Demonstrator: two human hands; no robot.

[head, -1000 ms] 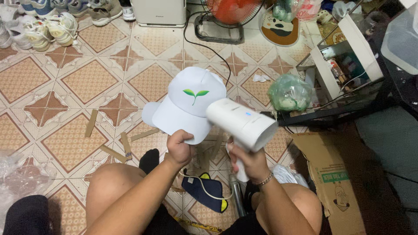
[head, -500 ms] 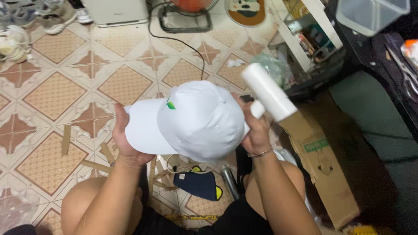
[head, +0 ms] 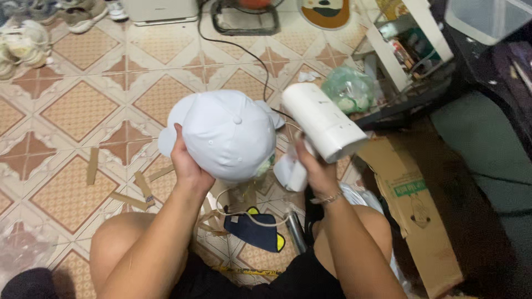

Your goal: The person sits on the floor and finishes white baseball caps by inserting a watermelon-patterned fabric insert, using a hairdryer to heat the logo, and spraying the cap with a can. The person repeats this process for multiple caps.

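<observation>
Left hand (head: 187, 166) grips the white cap (head: 224, 133) from below at its rim, thumb up along the side, fingers curled under out of sight; cap is held in the air over the tiled floor (head: 77, 111), crown toward the camera. Right hand (head: 313, 166) is wrapped tight round the handle of the white hair dryer (head: 322, 122), barrel tilted, just beside the cap. Cap looks light and soft, fabric dents easily, so a rim or brim hold seems best. Dryer looks rigid, smooth plastic, heavier; handle is the sure grip, and its cord trails down. Below the hands: a dark blue cloth piece (head: 255, 230) on the floor between the knees. To the right, a cardboard box (head: 415, 216); farther off, a green plastic bag (head: 349, 91).
</observation>
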